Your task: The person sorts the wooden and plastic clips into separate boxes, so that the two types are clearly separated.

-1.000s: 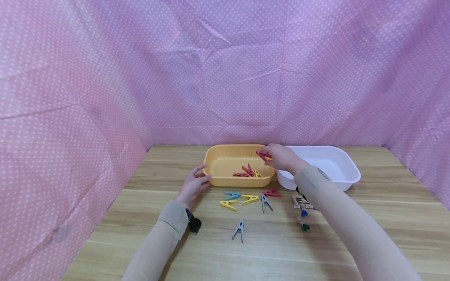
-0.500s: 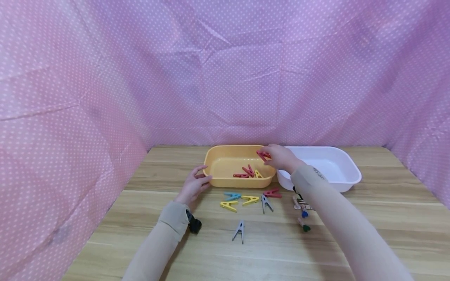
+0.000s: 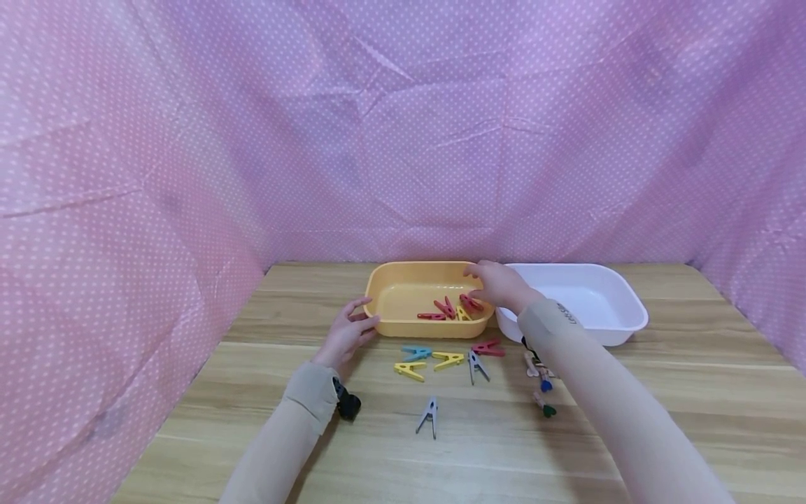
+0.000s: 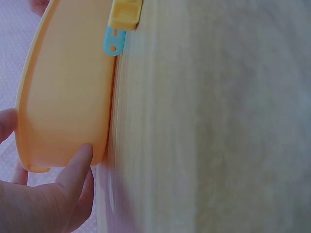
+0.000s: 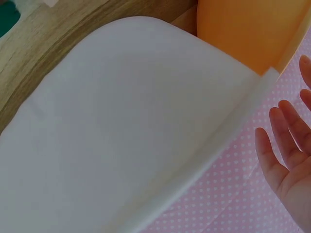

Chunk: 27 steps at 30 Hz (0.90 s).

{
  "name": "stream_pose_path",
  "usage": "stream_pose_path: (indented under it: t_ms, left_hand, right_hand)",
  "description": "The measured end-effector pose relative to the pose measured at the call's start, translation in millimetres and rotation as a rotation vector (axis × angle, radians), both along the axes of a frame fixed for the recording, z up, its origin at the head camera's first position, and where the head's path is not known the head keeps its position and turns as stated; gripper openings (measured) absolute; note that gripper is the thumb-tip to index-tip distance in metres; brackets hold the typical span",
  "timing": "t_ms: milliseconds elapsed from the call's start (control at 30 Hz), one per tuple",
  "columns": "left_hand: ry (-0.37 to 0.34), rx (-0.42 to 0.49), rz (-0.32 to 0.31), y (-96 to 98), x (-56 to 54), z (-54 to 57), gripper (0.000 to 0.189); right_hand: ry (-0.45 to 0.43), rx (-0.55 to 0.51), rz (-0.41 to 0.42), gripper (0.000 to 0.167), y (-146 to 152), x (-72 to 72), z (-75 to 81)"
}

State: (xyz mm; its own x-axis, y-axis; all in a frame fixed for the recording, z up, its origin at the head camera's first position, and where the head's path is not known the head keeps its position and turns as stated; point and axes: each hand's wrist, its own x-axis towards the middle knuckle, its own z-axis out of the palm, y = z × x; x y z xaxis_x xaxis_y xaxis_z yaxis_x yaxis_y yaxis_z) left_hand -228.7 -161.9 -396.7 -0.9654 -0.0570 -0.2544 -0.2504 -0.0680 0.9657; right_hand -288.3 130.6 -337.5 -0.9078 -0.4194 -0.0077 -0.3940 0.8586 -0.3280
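My left hand (image 3: 348, 330) holds the left end of a yellow plastic tub (image 3: 403, 327). In the left wrist view its fingers (image 4: 73, 174) lie against the tub's outer wall and another digit reaches the rim. My right hand (image 3: 500, 283) hovers over the tub's right end, its fingers spread and holding nothing. Below it in the tub lies a red clothespin (image 3: 470, 302), beside a second red clothespin (image 3: 444, 307), a third red clothespin (image 3: 431, 317) and a yellow clothespin (image 3: 462, 313). The right wrist view shows the same hand (image 5: 291, 160) with parted fingers.
A white tub (image 3: 585, 294) stands against the yellow one on the right. Before them lie a blue clothespin (image 3: 417, 352), yellow clothespins (image 3: 448, 360), a red clothespin (image 3: 488, 348) and grey clothespins (image 3: 428, 417). Small decorated pegs (image 3: 544, 404) lie near the right forearm.
The red clothespin pinched in my right hand has been let go and now lies in the yellow tub. My right fingers have parted; the left hand has stayed in place.
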Motion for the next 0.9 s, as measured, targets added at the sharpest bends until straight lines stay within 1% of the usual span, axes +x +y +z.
stream_pose_path:
  t_ms: [67,233,533,733,900]
  left_hand:
    - [-0.001,0.000,0.001,0.3,-0.2,-0.1,0.054]
    - [-0.001,-0.005,-0.001,1.4,-1.1,0.5,0.054]
    - [-0.007,-0.016,0.002,2.0,-1.8,0.8,0.054]
    - [-0.007,-0.016,-0.008,1.7,-2.5,0.1,0.055]
    - [-0.012,-0.020,-0.003,2.3,-2.9,0.1,0.054]
  right_hand:
    - [-0.007,-0.011,-0.008,0.045,0.6,0.9,0.2]
    - [0.009,-0.030,-0.013,0.043,4.1,2.7,1.6]
    - [0.061,-0.033,0.030,0.041,8.4,5.8,5.8]
    - [0.075,-0.036,0.042,0.041,11.3,9.5,10.0]
    - [0.088,-0.035,0.057,0.041,14.1,13.7,12.5]
